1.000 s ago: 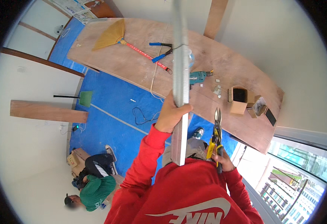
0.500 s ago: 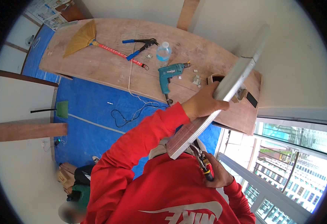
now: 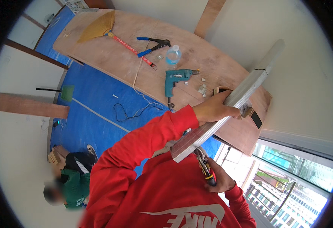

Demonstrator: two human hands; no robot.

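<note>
My left hand [image 3: 216,108] grips a long grey metal channel [image 3: 246,89] near its middle. The channel slants from close to my chest up to the right, over the end of a plywood platform [image 3: 136,60]. My right hand [image 3: 218,178] is low at my chest, closed on yellow-handled snips [image 3: 204,163] whose jaws sit just under the channel's near end. Both arms are in red sleeves.
On the platform lie a teal electric drill [image 3: 176,78] with its cord, a water bottle [image 3: 173,56], a blue-handled tool [image 3: 153,45], a broom [image 3: 105,32] and small boxes. Blue sheeting [image 3: 94,106] covers the floor below. A person in green [image 3: 69,182] crouches at lower left. Windows at right.
The metal channel has swung from upright to a slant toward the right. My view has shifted, bringing the drill and bottle toward the middle.
</note>
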